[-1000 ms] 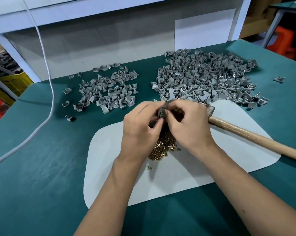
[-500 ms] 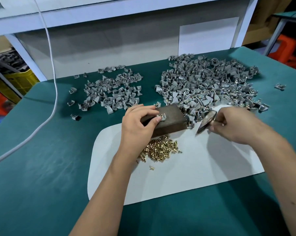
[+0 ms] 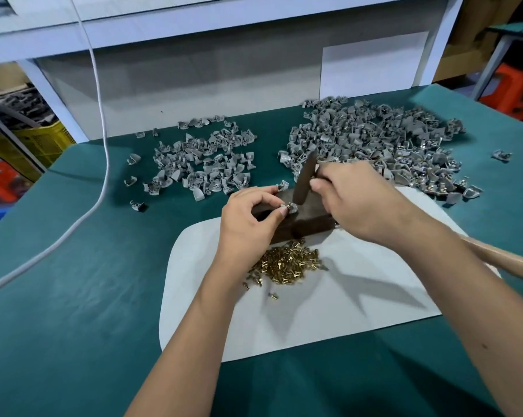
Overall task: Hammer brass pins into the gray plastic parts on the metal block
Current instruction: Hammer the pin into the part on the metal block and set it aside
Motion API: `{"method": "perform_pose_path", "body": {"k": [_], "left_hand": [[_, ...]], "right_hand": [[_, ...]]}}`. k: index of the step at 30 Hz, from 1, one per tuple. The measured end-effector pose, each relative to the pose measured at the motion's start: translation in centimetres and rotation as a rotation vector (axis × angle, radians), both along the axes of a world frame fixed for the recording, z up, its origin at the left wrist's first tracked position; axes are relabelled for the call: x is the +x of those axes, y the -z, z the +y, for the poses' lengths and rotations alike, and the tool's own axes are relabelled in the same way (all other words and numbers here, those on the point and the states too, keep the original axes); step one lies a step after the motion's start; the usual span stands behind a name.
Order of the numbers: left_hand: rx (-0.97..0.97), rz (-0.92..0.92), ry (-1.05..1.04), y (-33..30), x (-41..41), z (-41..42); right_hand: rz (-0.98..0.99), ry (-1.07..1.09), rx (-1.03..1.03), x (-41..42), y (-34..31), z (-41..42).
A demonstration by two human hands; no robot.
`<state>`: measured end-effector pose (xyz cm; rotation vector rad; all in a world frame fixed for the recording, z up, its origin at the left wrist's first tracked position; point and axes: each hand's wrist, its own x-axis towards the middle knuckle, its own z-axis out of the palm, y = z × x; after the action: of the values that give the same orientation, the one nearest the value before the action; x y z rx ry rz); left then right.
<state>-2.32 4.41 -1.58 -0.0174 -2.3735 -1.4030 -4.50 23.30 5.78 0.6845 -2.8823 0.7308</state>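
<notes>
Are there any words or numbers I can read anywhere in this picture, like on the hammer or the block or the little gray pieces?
None: no word, number, brand or sign can be read in this view.
Hammer: plain head and wooden handle, no marking shows.
Metal block: dark, bare faces.
Gray plastic parts and brass pins: too small to show any marking.
White mat and green table: unprinted.

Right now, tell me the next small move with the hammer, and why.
Probably a short tap down onto the brass pin. The left hand pinches the gray part on the metal block, and the right hand holds the hammer raised just above it.
</notes>
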Motion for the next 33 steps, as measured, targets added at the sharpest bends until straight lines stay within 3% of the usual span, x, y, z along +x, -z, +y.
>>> {"method": "perform_pose_path", "body": {"k": [4,9,14,17,19,23,26,29,32,33], "left_hand": [[0.012,-0.012,-0.011,-0.1,-0.1,0.1],[0.018,-0.033,-0.009,-0.2,-0.1,0.1],[0.027,-0.028,0.000,-0.1,-0.1,-0.1],[0.051,-0.043,-0.012,-0.2,-0.1,0.0],[0.042,-0.047,-0.018,-0.2,0.0,0.1],[0.046,-0.039,-0.004,0.1,-0.2,-0.2],[0.059,-0.047,-0.003,0.1,-0.3,-0.1],[0.043,-0.049,-0.006,0.2,-0.2,-0.2],[0.063,-0.044,-0.001,0.3,-0.3,-0.3],[0.075,-0.045,-0.005,0.3,-0.4,-0.3]], "right_hand": [[0.194,-0.031,-0.189,-0.2,-0.6,-0.7],[0.045,-0.006,0.169,-0.6,0.3,-0.5],[0.245,0.035,-0.025,-0.2,-0.1,-0.3],[0.070,0.008,0.152,0.3,0.7,-0.9],[0.077,0.028,0.247,-0.5,-0.2,-0.4],[0.293,0.053,-0.007,-0.3,-0.4,-0.4],[0.110,0.011,0.188,0.2,0.5,-1.5],[0.163,0.027,0.292,-0.9,-0.8,-0.8],[0.345,0.047,0.037,-0.5,-0.7,-0.8],[0.329,0.023,0.049,-0.1,-0.2,-1.2]]}}
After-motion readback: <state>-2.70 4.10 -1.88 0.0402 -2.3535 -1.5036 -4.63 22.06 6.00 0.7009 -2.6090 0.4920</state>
